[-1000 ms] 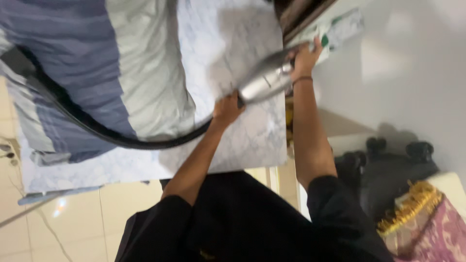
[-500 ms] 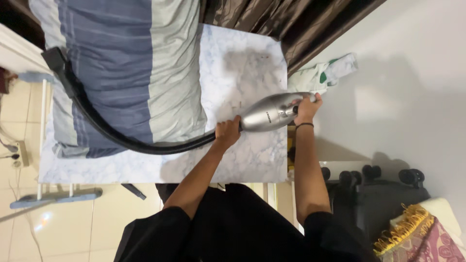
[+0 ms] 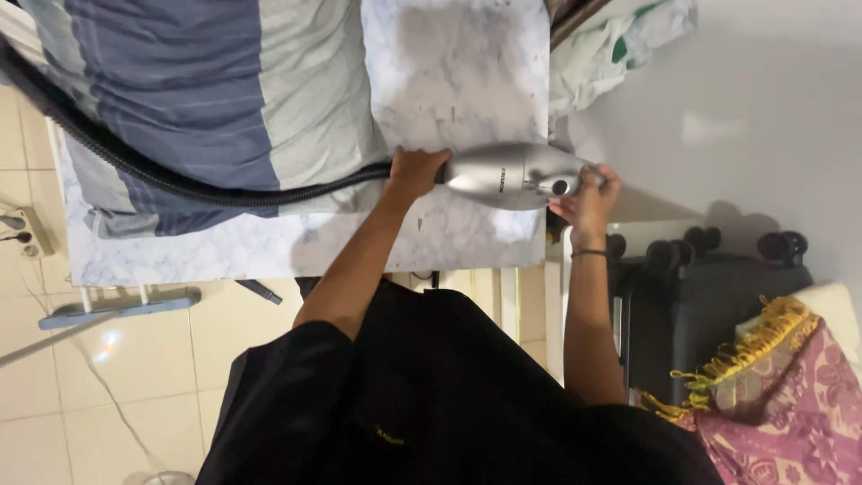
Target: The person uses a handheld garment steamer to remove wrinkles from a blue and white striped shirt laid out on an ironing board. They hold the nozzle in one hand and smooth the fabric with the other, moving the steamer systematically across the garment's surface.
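Silver vacuum (image 3: 512,175) in both closed hands

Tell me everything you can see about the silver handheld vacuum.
The handheld vacuum has a smooth, glossy silver body, tapered like a teardrop, lying roughly level over the marbled sheet at the bed's edge. A round dark button sits near its rear. A black ribbed hose leaves its front end and runs across the striped pillow. The left hand grips the hose joint; the right hand holds the rear end.
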